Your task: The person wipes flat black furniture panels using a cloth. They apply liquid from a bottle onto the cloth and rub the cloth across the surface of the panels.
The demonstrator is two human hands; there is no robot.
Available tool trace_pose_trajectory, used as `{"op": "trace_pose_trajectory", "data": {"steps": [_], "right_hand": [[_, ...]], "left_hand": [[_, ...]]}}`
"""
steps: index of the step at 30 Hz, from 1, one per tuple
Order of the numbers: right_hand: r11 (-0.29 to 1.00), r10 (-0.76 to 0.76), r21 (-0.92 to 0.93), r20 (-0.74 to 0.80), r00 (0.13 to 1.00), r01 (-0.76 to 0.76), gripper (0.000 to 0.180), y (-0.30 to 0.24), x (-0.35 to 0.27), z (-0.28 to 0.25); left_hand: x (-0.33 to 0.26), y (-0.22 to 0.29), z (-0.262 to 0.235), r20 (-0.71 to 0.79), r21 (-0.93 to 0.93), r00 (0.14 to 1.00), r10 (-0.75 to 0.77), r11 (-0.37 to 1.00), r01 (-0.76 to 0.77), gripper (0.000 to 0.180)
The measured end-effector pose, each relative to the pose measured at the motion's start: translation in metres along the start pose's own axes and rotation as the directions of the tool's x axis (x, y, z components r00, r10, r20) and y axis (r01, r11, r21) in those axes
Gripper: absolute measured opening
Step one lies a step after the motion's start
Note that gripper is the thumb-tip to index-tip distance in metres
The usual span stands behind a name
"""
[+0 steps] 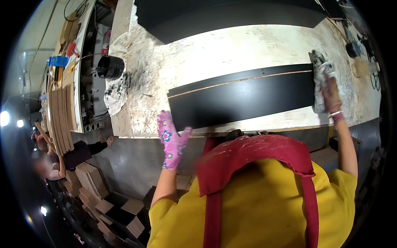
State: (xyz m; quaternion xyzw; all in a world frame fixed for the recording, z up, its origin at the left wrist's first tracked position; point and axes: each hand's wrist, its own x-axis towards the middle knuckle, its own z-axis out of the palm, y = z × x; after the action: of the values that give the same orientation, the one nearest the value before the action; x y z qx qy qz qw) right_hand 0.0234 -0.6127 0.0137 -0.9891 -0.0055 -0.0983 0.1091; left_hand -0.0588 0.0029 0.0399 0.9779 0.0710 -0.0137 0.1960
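One fisheye view from a head-worn camera, looking steeply down past the wearer's chest onto the tabletop close ahead. Edges curve toward the round rim; a workshop floor shows lower left.

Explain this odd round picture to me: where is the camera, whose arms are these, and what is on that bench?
There is no machine here: a person wears a wide-angle camera on the head, looking down, so the edges bend and their own yellow shirt and red apron fill the bottom. The left hand, in a pink flowered glove, is open in the air at the bench's near edge, holding nothing. The right hand presses a grey-white rag in its grip against the right end of a long black panel lying flat on the pale, stained workbench. A larger black board lies farther back, and a black tub sits at the left end. Stacked wooden boards stand at the left.
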Motion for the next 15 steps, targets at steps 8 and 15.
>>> {"op": "trace_pose_trajectory", "data": {"steps": [8, 15], "right_hand": [[0.811, -0.582, 0.230, 0.217, 0.783, 0.539, 0.009, -0.322, 0.037, 0.022], [0.352, -0.895, 0.493, -0.071, 0.440, 0.795, 0.013, -0.490, 0.038, 0.076]], "left_hand": [[-0.001, -0.015, 0.014, 0.039, 0.055, 0.999, -0.022, 0.998, 0.020, 0.100], [-0.015, -0.048, 0.044, 0.039, 0.198, 0.999, 0.018, 0.980, -0.025, 0.090]]}}
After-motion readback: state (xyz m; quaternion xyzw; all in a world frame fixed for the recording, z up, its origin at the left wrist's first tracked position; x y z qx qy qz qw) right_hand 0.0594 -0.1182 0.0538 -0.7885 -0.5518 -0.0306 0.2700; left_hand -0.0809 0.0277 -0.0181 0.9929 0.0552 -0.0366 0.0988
